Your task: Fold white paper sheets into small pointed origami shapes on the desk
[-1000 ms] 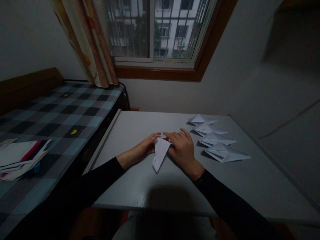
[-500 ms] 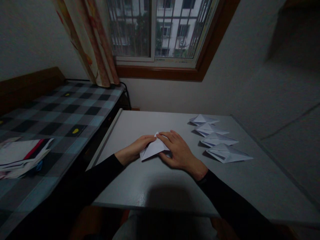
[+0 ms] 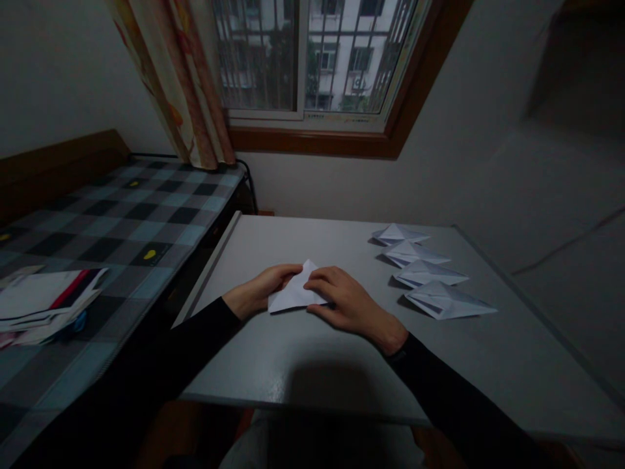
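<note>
Paper (image 3: 289, 294) between the hands (image 3: 349, 301); both touching it.

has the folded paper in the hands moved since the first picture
Yes. The folded paper has turned and shifted left: it now reaches closer to the table's left edge than a second ago.

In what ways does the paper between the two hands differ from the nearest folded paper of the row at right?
The held paper shows a roughly triangular outline; the row paper is elongated, with pointed ends and a raised middle.
The held paper is touched by the left hand and right hand; the row paper rests untouched on the table.
Both are white and folded.
</note>
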### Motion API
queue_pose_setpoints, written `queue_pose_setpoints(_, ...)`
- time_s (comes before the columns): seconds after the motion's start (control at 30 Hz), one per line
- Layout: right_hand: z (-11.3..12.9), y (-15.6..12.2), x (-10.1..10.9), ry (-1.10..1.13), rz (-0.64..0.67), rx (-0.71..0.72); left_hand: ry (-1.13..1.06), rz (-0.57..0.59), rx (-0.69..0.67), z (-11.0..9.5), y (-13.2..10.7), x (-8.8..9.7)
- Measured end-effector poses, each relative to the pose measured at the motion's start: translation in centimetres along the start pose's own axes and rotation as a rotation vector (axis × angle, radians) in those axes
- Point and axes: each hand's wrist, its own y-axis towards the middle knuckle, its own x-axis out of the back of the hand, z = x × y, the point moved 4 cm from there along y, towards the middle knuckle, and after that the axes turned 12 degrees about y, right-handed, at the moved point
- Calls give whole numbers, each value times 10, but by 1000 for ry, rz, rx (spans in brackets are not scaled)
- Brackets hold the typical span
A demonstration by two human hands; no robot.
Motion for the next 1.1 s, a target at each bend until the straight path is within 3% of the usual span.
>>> queue_pose_setpoints(0.17,-3,1,0,-14,-50,-39,-116,154,56,-10,-7,-9)
queue_pose_setpoints(0.3,-2,1,6,41,-111,-58,-265,187,63,-21,-13,-14)
queue_pose_setpoints(0.43,-3,1,12,70,-211,-56,-279,178,56,-24,-15,-16)
queue_pose_setpoints(0.67,-12,-2,10,154,-312,-137,-51,65,-98,-17,-10,-17)
queue_pose_setpoints(0.77,-17,-3,11,291,-344,-220,5,38,-129,-16,-5,-14)
queue_pose_setpoints(0.93,-29,-6,20,595,-531,-372,49,-96,-238,-17,-2,-9)
queue_pose_setpoints(1.1,-42,-8,29,712,-688,-397,278,-31,-288,-15,-13,-17)
